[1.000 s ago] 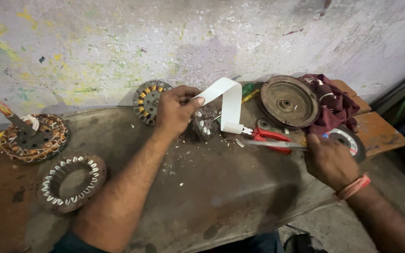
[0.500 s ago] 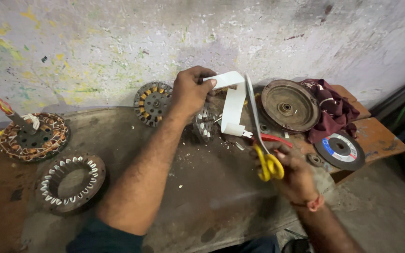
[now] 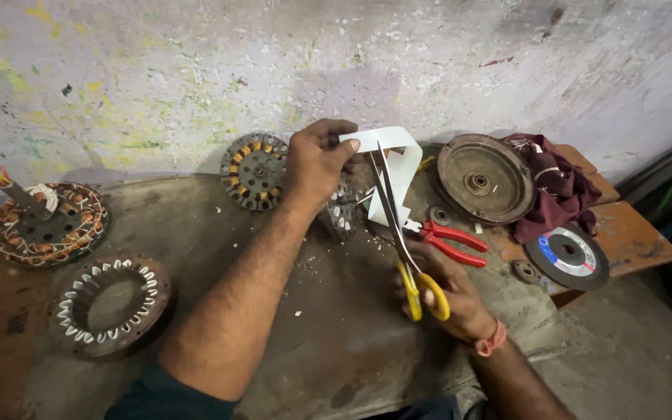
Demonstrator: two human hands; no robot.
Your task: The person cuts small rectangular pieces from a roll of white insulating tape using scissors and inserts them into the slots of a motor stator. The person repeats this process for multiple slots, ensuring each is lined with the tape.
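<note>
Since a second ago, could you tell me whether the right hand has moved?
Yes. The right hand left the spot beside the grinding disc, came nearer the red pliers and now works yellow-handled scissors on the white strip.

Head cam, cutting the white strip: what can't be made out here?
- Scissor tips: lost against the white strip; whether the blades have bitten in is unclear.
- Stator under the left hand: mostly hidden by hand and strip.
- Right hand fingers: partly covered by the yellow handles.
- Wound stator wires: cut off by the left edge.
- Grinding disc label: too small.
</note>
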